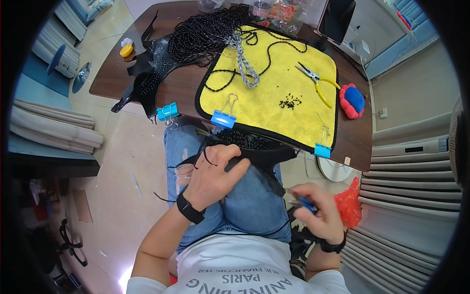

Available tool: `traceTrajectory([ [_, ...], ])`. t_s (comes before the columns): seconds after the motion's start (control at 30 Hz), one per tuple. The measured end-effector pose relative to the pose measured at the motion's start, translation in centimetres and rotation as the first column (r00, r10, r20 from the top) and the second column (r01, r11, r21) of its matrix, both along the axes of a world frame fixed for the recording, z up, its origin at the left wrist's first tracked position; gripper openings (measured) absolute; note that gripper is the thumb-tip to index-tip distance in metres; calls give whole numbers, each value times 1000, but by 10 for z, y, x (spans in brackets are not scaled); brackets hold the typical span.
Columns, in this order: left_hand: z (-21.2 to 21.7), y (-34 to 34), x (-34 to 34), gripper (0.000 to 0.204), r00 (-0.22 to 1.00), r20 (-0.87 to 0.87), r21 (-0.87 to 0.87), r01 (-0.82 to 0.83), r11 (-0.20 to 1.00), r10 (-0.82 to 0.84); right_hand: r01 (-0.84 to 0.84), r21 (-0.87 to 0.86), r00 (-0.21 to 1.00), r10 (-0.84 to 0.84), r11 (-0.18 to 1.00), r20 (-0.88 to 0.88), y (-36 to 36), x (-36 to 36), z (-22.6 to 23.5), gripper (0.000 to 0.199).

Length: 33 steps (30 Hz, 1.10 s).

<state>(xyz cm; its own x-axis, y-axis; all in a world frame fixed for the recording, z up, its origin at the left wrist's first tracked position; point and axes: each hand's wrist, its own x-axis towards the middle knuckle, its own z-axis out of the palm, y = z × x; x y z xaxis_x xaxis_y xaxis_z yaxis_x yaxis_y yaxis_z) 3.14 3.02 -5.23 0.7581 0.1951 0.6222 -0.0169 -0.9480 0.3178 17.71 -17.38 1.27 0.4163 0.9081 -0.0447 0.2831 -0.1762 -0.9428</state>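
Observation:
A black leather-like piece with studs or beads (267,156) lies across my lap at the table's near edge, thin black cords hanging from it. My left hand (215,171) is on top of it, gripping it with bent fingers; the fingertips are partly hidden. To the right, over my thigh and apart from the piece, my right hand (318,210) is closed around a small blue-handled tool (307,204). Blur hides what kind of tool it is. A black cord trails below my right hand across my lap.
A yellow mat (264,108) is clipped to the brown table (115,81) with blue binder clips (223,119). On it lie yellow-handled pliers (318,84), small black beads (290,102) and cord. Around it are a cord bundle (200,36), another black piece (147,85) and a pincushion (353,101).

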Motion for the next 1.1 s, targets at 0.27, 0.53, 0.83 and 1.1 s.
traceTrajectory([
  [0.27,-6,-6,-12,24,988,-65,-310,117,943,-143,44,-138,996,-54,989,-65,23,-26,-53,25],
  [0.53,-3,-9,-16,24,985,-57,-270,141,952,-162,109,-256,991,-126,961,-50,37,-28,-54,19],
  [0.83,-6,-14,-13,21,989,22,-237,147,960,-146,139,-251,987,-114,958,112,44,-32,-52,21],
  [1.1,20,-15,-43,17,937,-93,-484,254,838,-337,-294,-145,949,307,945,76,1,28,-5,31],
])
